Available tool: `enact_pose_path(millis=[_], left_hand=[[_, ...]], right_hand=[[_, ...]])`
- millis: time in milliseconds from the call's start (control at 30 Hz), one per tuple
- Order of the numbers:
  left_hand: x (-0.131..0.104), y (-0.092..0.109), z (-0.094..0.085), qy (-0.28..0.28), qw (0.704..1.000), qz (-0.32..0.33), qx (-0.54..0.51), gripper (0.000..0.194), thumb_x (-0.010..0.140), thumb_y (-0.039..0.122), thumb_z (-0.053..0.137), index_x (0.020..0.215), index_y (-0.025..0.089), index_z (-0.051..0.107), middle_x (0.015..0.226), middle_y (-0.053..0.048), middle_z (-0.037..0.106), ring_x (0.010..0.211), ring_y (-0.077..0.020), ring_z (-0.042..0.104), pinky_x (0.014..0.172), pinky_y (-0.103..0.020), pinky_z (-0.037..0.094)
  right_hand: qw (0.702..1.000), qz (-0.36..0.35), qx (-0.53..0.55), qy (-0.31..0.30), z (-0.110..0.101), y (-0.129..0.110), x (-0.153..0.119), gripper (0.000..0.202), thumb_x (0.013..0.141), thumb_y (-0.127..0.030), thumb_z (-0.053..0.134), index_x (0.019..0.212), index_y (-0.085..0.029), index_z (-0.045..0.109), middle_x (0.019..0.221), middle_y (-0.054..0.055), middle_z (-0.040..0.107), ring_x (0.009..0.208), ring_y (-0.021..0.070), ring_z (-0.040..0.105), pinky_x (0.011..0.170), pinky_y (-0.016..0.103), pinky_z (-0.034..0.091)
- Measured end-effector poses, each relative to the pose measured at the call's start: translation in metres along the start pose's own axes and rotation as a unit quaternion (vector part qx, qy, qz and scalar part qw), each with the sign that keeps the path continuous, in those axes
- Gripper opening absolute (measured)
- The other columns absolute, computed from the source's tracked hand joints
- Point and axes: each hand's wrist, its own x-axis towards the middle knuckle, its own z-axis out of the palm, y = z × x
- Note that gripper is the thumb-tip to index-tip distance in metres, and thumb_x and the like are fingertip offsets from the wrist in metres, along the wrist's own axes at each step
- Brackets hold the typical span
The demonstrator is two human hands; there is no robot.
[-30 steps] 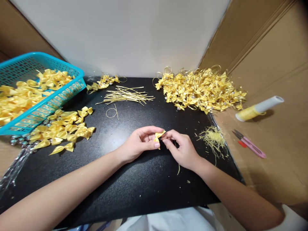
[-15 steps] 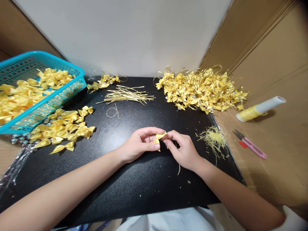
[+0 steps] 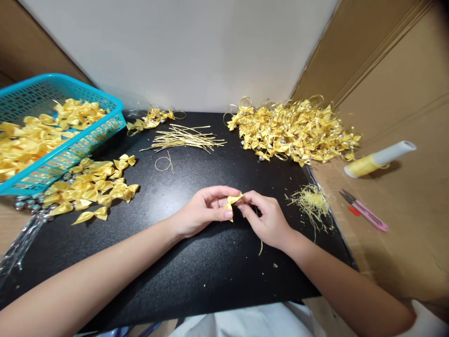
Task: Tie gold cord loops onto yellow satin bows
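Note:
Over the middle of the black table (image 3: 168, 276), my left hand (image 3: 203, 210) grips a small yellow satin ribbon bow (image 3: 231, 201) between thumb and fingers. Right beside it, my right hand (image 3: 264, 217) is closed in a pinch at the bow's right edge. A thin yellow thread (image 3: 261, 248) runs from this hand and hangs down below it. The fingertips hide the thread's upper end and the bow's knot.
Ribbon bows fill a blue basket (image 3: 105, 100) at left, with more bows (image 3: 105, 187) and silvery bells (image 3: 26, 203) before it. Gold cords (image 3: 189, 139) lie behind my hands. At right are finished bows (image 3: 291, 131), thread scraps (image 3: 312, 201), pink snips (image 3: 368, 215) and a thread tube (image 3: 380, 158).

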Motion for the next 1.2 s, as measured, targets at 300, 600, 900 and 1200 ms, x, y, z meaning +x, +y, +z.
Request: enact_pose_path(millis=[300,600,900,1200], left_hand=[[0.0002,0.0010,0.0001,0.004,1.000,-0.002,0.008,0.035,0.061,0.014,0.087,0.094,0.019,0.074,0.071,0.002,0.069,0.059,-0.0057,0.062,0.058,-0.014,0.053],[0.0009,0.0006,0.0002,-0.009,1.000,-0.003,-0.004,0.033,0.063,0.011,0.085,0.093,0.021,0.075,0.074,0.002,0.071,0.061,-0.0055,0.063,0.060,-0.014,0.053],[0.0005,0.0014,0.0010,-0.026,1.000,0.003,-0.007,0.032,0.065,0.010,0.084,0.094,0.022,0.076,0.076,0.002,0.072,0.063,-0.0048,0.064,0.060,-0.012,0.052],[0.0019,-0.0004,0.0000,-0.035,0.999,0.003,-0.009,0.031,0.065,0.007,0.083,0.093,0.019,0.075,0.078,0.001,0.072,0.065,-0.0058,0.065,0.061,-0.013,0.053]], right_hand=[[1.000,0.000,0.000,-0.003,0.0001,0.0001,-0.0003,0.010,0.091,-0.018,0.051,0.086,-0.022,0.059,0.079,0.002,0.070,0.069,0.0147,0.064,0.066,0.028,0.048],[1.000,0.000,-0.001,-0.002,-0.0002,-0.0003,0.0004,0.010,0.091,-0.018,0.051,0.086,-0.022,0.058,0.078,0.002,0.070,0.069,0.0148,0.064,0.064,0.027,0.048],[1.000,-0.010,-0.007,0.001,-0.0003,-0.0011,-0.0001,0.010,0.091,-0.015,0.052,0.086,-0.021,0.058,0.078,0.002,0.069,0.068,0.0142,0.064,0.063,0.026,0.047],[1.000,-0.025,-0.007,0.005,0.0009,-0.0018,-0.0002,0.009,0.090,-0.015,0.053,0.086,-0.020,0.059,0.075,0.002,0.069,0.066,0.0129,0.065,0.062,0.023,0.048]])
